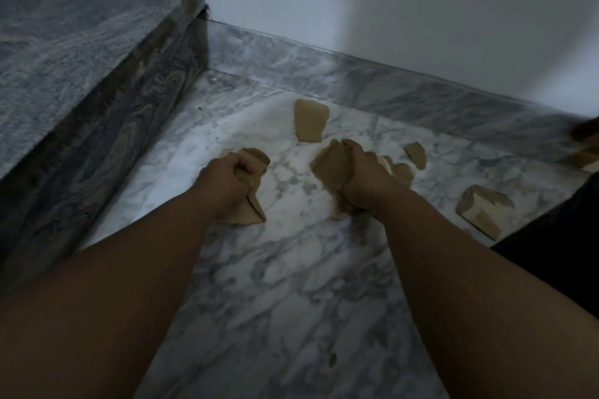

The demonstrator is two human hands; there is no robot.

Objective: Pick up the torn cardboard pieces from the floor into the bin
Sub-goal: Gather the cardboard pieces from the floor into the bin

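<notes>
**Both fists full of cardboard**

Both arms reach forward and down over the marble floor [291, 285]. The left hand [227, 185] has its grip closed on cardboard scraps [252, 210]; the right hand [363, 178] clutches another bundle [330, 165]. Loose pieces [309, 120] lie beyond.

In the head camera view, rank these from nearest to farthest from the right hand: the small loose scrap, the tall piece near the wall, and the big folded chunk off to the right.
From the right hand:
1. small loose scrap, just to its right.
2. tall piece near the wall, ahead and slightly left.
3. big folded chunk, far right by the dark edge.
</notes>
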